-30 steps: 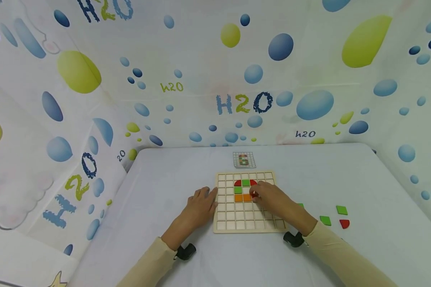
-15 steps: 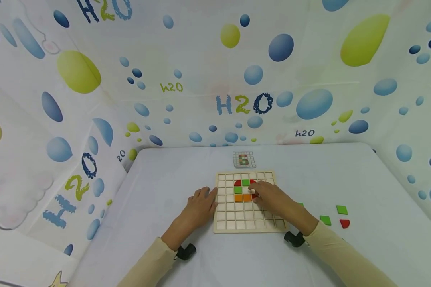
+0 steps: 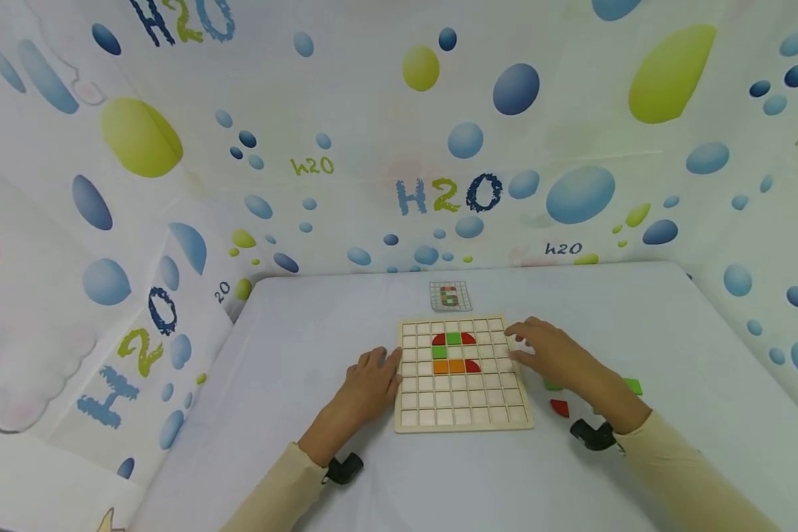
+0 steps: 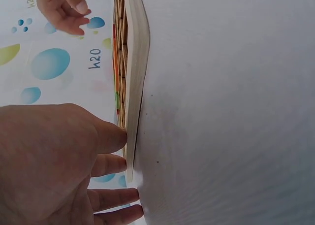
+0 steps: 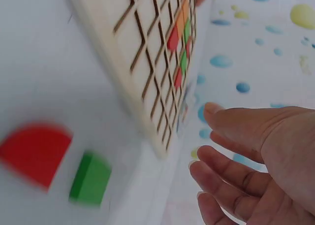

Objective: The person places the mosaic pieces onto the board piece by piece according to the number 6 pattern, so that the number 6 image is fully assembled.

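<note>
A wooden grid board (image 3: 444, 418) lies on the table. Set in its upper part are orange squares (image 3: 448, 366), green squares (image 3: 454, 338) and red quarter-round tiles (image 3: 472, 366), which trace a partial figure. My left hand (image 3: 366, 384) rests at the board's left edge; in the left wrist view its thumb and a finger touch the rim. Over the right edge hovers my right hand (image 3: 548, 355), fingers loosely bent and nothing between them, as the right wrist view confirms. Beneath it lie a loose red quarter-round tile (image 3: 559, 408) and a green tile (image 3: 553, 385).
Behind the board lies a small grid card (image 3: 449, 295) with a coloured figure printed on it. Another green tile (image 3: 633, 386) shows beyond my right forearm, which partly covers the loose tiles. White cloth covers the table (image 3: 319, 318); a patterned curtain hangs behind.
My right hand has left the tiles and moved right, off the board's middle, uncovering the red quarter-round tile at the end of the orange row. My left hand has stayed put.
</note>
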Available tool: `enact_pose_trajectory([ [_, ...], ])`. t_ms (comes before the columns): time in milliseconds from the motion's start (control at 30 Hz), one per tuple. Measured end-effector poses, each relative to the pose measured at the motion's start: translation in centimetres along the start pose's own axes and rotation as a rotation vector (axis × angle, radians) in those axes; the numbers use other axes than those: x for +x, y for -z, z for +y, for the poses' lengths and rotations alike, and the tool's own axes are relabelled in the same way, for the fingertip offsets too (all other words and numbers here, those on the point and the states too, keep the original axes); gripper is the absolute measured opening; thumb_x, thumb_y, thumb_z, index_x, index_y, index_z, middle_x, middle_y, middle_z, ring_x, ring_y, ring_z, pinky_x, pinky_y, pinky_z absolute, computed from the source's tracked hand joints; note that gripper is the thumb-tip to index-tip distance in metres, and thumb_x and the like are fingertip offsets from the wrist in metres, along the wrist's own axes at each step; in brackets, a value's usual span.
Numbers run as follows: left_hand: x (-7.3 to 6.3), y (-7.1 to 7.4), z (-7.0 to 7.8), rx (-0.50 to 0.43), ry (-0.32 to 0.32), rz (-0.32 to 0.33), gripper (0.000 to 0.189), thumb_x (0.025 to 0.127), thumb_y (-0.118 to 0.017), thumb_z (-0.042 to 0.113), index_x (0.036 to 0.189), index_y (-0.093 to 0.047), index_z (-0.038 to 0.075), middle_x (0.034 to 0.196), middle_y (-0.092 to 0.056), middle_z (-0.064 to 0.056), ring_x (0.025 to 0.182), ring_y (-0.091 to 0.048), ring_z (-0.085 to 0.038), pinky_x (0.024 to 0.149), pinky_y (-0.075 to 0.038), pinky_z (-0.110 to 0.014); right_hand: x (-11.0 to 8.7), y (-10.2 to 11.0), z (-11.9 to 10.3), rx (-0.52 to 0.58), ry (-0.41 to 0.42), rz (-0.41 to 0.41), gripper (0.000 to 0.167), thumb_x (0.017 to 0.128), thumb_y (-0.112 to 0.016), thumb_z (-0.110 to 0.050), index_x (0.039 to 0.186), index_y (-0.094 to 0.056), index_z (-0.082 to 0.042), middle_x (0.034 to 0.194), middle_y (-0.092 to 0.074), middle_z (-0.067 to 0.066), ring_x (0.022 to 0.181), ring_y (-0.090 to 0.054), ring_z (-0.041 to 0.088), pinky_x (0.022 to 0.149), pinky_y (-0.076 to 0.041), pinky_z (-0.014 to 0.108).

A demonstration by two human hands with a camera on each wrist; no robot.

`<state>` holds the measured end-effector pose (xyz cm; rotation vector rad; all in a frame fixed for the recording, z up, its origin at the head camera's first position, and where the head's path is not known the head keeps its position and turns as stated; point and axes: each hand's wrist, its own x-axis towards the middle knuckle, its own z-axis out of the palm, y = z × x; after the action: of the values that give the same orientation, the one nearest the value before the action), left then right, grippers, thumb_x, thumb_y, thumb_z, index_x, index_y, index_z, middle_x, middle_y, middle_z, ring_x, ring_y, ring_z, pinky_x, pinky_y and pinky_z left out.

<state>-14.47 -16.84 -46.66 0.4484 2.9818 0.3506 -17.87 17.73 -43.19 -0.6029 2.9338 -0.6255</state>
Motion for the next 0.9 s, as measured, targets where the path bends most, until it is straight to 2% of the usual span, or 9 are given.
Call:
enact_pose_trajectory([
  [200, 0.0, 0.1, 0.2, 0.001, 0.007, -0.014, 0.054, 0.113, -0.05, 0.029, 0.162, -0.041, 0.009, 0.157, -0.043, -0.024, 0.146, -0.042, -0.045, 0.111, -0.042, -0.063, -2.5, 2.4, 3.2, 0.018, -0.03, 0.061, 0.042, 0.096, -0.079, -0.011, 0.136, -0.065, -0.003, 0.121, -0.067, 0.018, 0.11, -0.066, 0.035, 0.092, -0.059, 0.052],
  [467, -0.1, 0.3, 0.3, -0.004, 0.006, -0.013, 0.053, 0.113, -0.052, 0.028, 0.161, -0.042, 0.007, 0.156, -0.044, -0.025, 0.145, -0.043, -0.045, 0.11, -0.043, -0.064, -5.2, 4.8, 7.0, 0.045, -0.108, 0.056, 0.044, 0.097, -0.077, -0.014, 0.137, -0.063, -0.001, 0.124, -0.065, 0.024, 0.109, -0.064, 0.041, 0.085, -0.062, 0.052],
  [700, -0.1, 0.1, 0.1, -0.013, 0.0, 0.002, 0.053, 0.113, -0.052, 0.027, 0.161, -0.043, 0.007, 0.155, -0.045, -0.025, 0.145, -0.043, -0.046, 0.109, -0.043, -0.065, -7.7, 5.3, 9.7, 0.043, -0.117, 0.054, 0.042, 0.097, -0.077, -0.016, 0.133, -0.065, 0.002, 0.12, -0.068, 0.022, 0.105, -0.065, 0.039, 0.082, -0.062, 0.048],
  [900, -0.1, 0.1, 0.1, -0.007, -0.007, 0.002, 0.053, 0.113, -0.052, 0.028, 0.161, -0.043, 0.007, 0.155, -0.045, -0.025, 0.144, -0.044, -0.046, 0.109, -0.043, -0.065, -9.6, 4.8, 11.4, 0.07, -0.177, 0.011, 0.042, 0.096, -0.077, -0.016, 0.132, -0.065, 0.002, 0.117, -0.068, 0.021, 0.104, -0.065, 0.038, 0.078, -0.063, 0.047],
])
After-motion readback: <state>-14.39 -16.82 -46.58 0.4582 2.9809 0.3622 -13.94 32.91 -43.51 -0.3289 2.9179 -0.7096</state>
